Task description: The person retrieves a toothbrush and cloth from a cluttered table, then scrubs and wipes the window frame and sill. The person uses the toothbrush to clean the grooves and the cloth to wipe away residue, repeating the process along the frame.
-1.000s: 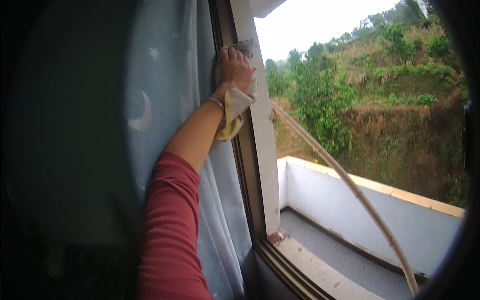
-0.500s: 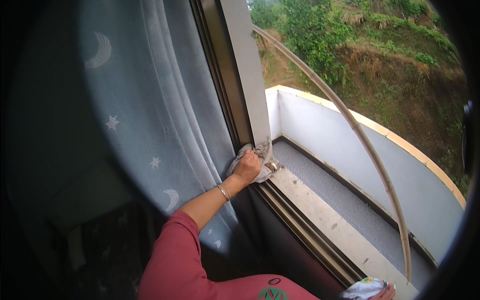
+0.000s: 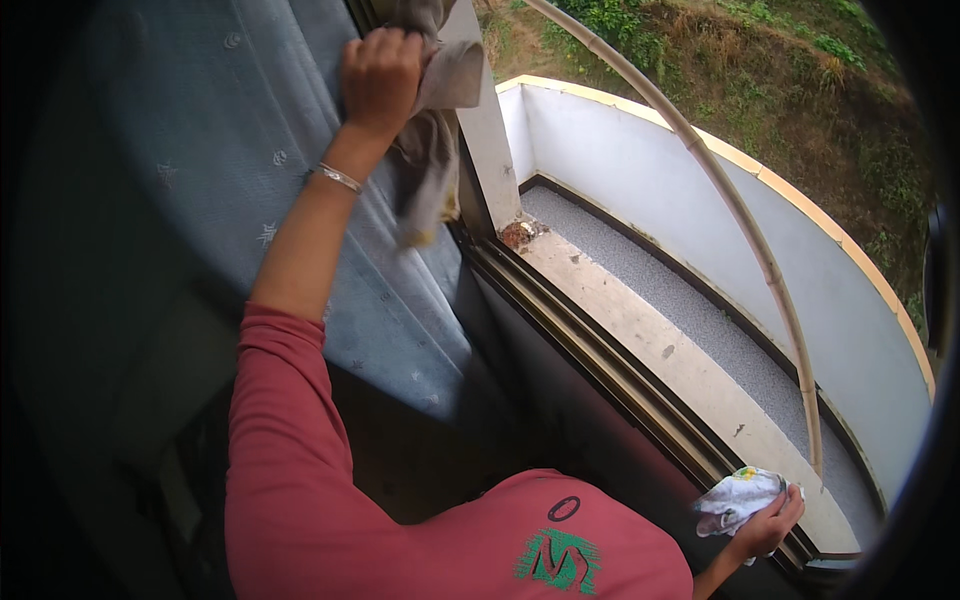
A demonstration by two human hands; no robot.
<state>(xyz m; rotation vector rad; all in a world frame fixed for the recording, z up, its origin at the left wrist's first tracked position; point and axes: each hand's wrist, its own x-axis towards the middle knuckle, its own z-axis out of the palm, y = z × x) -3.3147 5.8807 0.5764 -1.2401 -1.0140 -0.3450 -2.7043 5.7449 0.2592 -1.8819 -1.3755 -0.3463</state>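
My left hand point(image 3: 383, 82) is raised at the upper left and closed around a grey-brown rag point(image 3: 430, 165), which hangs down against the upright window frame point(image 3: 474, 190). A silver bangle circles that wrist. At the lower right, my right hand point(image 3: 768, 522) grips a white cloth point(image 3: 742, 497) with coloured patches, just above the near end of the window track point(image 3: 620, 375). Reddish-brown debris point(image 3: 521, 233) lies on the pale sill point(image 3: 640, 325) at the foot of the upright frame.
A blue-grey curtain point(image 3: 240, 150) with a light pattern hangs left of the frame. Outside, a curved bamboo pole point(image 3: 735, 205) arches over a narrow balcony with a white wall point(image 3: 640, 140). Beyond rises a slope with plants point(image 3: 790, 90).
My left hand has moved up the frame with the rag, away from its bottom corner. My right hand and the white cloth now show higher in the picture, and the view has shifted.
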